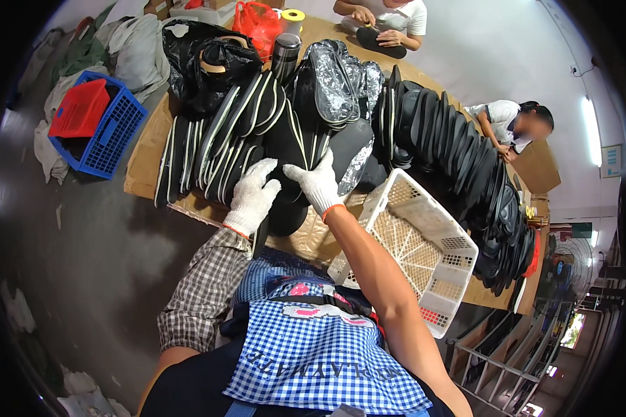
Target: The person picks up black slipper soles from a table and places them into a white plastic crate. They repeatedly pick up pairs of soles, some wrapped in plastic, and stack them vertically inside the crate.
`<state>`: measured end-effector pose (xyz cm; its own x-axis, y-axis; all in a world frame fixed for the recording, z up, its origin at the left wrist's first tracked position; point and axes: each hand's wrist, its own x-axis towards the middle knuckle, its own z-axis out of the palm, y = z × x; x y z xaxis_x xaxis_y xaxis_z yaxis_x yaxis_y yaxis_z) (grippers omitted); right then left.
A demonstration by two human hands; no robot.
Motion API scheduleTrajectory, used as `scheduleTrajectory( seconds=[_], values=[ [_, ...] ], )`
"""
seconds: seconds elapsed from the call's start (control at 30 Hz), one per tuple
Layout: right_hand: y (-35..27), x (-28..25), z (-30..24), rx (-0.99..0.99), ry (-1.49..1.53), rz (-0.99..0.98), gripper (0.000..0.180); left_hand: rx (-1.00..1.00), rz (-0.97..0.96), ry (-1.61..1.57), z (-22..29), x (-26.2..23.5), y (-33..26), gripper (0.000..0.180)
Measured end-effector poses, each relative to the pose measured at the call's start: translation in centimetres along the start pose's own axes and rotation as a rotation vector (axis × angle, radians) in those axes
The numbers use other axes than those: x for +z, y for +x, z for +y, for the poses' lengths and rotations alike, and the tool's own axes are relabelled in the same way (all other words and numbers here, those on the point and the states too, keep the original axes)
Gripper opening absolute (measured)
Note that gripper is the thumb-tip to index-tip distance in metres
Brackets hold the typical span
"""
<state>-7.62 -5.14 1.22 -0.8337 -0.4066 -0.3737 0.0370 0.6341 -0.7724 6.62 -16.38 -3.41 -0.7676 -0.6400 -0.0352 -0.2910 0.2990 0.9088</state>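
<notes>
Both my hands wear white knit gloves with orange cuffs, close together at the near edge of a pile of black shoe soles. My left hand (254, 197) is closed at the side of a black sole (287, 217), its thumb toward the middle. Opposite it, my right hand (318, 183) grips the dark soles, thumb pointing left; some fingertips are lost against the black. To the left, more soles with pale edges (215, 149) stand in a leaning row. Just beyond the right hand lie soles in shiny silver wrapping (335, 87).
A white plastic basket (435, 243) tilts against the table edge at right. Rows of black soles (442, 132) run along the cardboard-covered table (142, 167). Behind stand a steel flask (286, 52) and black bag (188, 69). Blue crate (122, 132) at left; two people work across the table.
</notes>
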Motion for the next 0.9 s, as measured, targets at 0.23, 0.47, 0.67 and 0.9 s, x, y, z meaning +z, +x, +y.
scheduleTrajectory(
  seconds=[0.23,0.47,0.67,0.9],
  values=[
    [0.2,-2.6,0.5,-0.083,0.449,-0.153,0.089,-0.093,0.073,-0.296,-1.5,0.2,-1.4,0.05],
    [-2.5,-6.6,1.2,0.055,0.775,-0.404,0.059,-0.049,0.153,-0.326,1.1,0.8,-1.2,0.058],
    [-7.9,-8.3,1.8,-0.096,0.55,-0.327,0.078,-0.29,-0.081,-0.826,4.8,1.0,-0.8,0.074],
    [-12.7,-10.8,-0.9,-0.299,-0.169,-0.175,0.126,-0.315,-0.349,-1.355,8.5,3.7,-2.6,0.055]
  ],
)
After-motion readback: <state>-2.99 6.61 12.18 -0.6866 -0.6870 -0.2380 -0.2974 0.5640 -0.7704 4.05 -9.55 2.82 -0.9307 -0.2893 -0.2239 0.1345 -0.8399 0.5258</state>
